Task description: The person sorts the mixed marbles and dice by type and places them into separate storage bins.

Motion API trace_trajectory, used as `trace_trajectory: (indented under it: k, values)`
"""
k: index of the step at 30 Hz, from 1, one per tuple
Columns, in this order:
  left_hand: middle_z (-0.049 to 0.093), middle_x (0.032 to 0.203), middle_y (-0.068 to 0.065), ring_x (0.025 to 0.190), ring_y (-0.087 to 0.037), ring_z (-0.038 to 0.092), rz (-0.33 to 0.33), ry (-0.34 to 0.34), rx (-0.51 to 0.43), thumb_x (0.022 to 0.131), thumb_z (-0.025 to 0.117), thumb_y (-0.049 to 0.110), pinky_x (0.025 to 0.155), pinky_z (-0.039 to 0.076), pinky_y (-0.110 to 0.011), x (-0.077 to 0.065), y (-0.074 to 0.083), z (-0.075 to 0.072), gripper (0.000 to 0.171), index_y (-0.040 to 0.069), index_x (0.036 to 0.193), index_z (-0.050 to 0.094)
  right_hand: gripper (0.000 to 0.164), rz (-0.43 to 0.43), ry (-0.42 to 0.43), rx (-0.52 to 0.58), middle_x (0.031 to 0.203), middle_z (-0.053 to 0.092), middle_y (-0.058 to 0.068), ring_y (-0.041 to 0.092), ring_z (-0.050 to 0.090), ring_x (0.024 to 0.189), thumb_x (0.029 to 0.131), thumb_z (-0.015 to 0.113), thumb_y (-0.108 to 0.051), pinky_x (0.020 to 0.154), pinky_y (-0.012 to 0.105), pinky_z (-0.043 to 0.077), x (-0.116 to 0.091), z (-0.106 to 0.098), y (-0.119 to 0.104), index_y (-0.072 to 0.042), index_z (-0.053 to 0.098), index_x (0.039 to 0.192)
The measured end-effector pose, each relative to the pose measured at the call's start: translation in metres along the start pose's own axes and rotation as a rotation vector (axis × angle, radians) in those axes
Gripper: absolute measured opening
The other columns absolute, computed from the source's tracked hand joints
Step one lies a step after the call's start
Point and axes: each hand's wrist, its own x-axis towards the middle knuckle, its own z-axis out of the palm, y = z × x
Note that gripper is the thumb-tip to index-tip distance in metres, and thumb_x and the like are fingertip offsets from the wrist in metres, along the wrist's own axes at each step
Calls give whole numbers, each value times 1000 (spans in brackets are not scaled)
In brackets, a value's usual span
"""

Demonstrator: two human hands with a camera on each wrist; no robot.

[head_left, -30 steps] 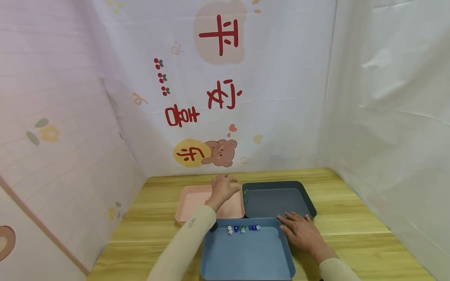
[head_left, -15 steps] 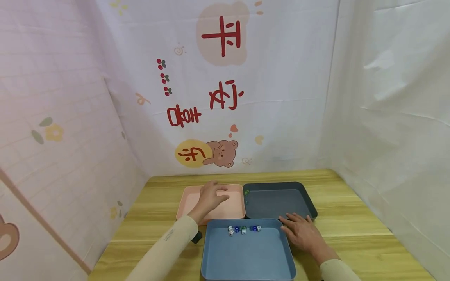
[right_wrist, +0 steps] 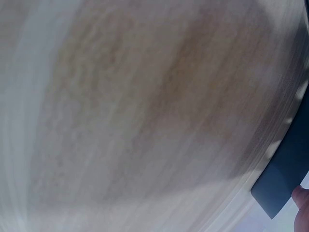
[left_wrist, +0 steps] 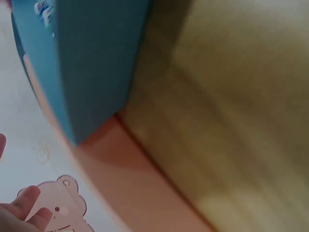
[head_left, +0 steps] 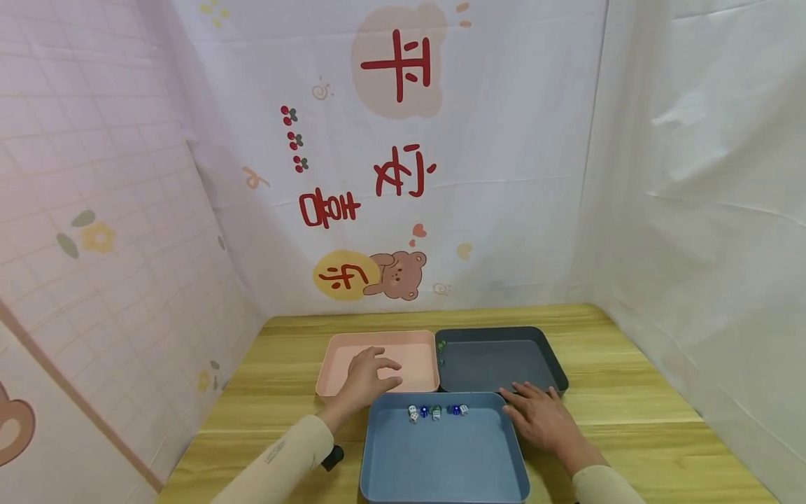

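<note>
My left hand (head_left: 368, 378) hovers over the near part of the pink tray (head_left: 415, 337), fingers loosely curved and apart, holding nothing. Some of its fingers (left_wrist: 29, 205) show at the lower left of the left wrist view. My right hand (head_left: 543, 418) rests with spread fingers at the right corner of the blue tray (head_left: 443, 462), by the near rim of the dark tray (head_left: 504, 360). Along the blue tray's far side sit white dice (head_left: 413, 414), blue dice (head_left: 455, 409) and a green die (head_left: 436, 408). Small green dice (head_left: 441, 346) lie at the dark tray's left wall.
The three trays stand close together on a wood-grain table (head_left: 636, 413). A printed white cloth (head_left: 504, 175) hangs behind and at both sides. A black strap piece (head_left: 332, 458) shows under the left sleeve.
My left hand has drawn back toward me and to the left, from the pink tray's far right to its near side. My right hand stays where it was.
</note>
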Motion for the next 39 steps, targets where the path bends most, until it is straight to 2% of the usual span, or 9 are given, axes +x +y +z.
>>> trace_trajectory:
  k: [8, 16, 19, 23, 29, 36, 39]
  values:
    - [45, 129, -16, 123, -38, 30, 47, 11, 20, 76, 72, 29, 99, 16, -56, -18, -3, 15, 19, 19, 92, 72, 45, 2, 2, 12, 129, 50, 8, 33, 41, 121, 92, 41, -49, 93, 65, 22, -1, 0, 1, -24, 54, 127]
    - [42, 133, -17, 128, -38, 24, 42, -47, 43, 75, 73, 31, 101, 12, -57, -29, -7, 27, 18, 23, 90, 72, 43, -4, 10, 14, 128, 51, 8, 34, 42, 120, 92, 44, -46, 93, 65, 22, -1, -1, 0, -24, 55, 127]
    - [41, 134, -15, 129, -38, 22, 48, -79, 89, 74, 74, 31, 100, 10, -60, -31, -7, 31, 17, 25, 90, 72, 43, -6, 14, 7, 127, 51, 8, 34, 42, 120, 92, 44, -46, 92, 65, 22, -1, -1, 0, -24, 55, 126]
    - [42, 133, -15, 128, -40, 23, 90, -89, 154, 73, 75, 31, 98, 9, -63, -32, -7, 38, 16, 24, 88, 73, 43, -7, 18, 4, 127, 51, 8, 34, 42, 120, 92, 44, -46, 93, 65, 22, -1, -1, 0, -24, 55, 126]
    - [42, 133, -15, 129, -39, 23, 115, -110, 210, 72, 75, 33, 99, 9, -63, -32, -4, 44, 16, 25, 85, 73, 42, -11, 20, 10, 127, 52, 8, 34, 42, 120, 91, 46, -45, 92, 66, 22, -1, 0, 1, -24, 55, 126]
    - [44, 131, -17, 127, -40, 25, 220, -88, 304, 71, 76, 34, 97, 12, -65, -33, -4, 48, 15, 26, 83, 73, 42, -9, 17, 7, 127, 52, 8, 34, 42, 120, 91, 45, -46, 92, 65, 23, -1, -1, 1, -24, 55, 127]
    - [44, 132, -15, 129, -39, 24, 232, -97, 333, 71, 75, 35, 97, 11, -64, -33, -3, 48, 12, 28, 80, 73, 42, -9, 20, 9, 127, 52, 8, 34, 42, 120, 91, 46, -45, 92, 65, 23, -1, -1, 0, -24, 55, 126]
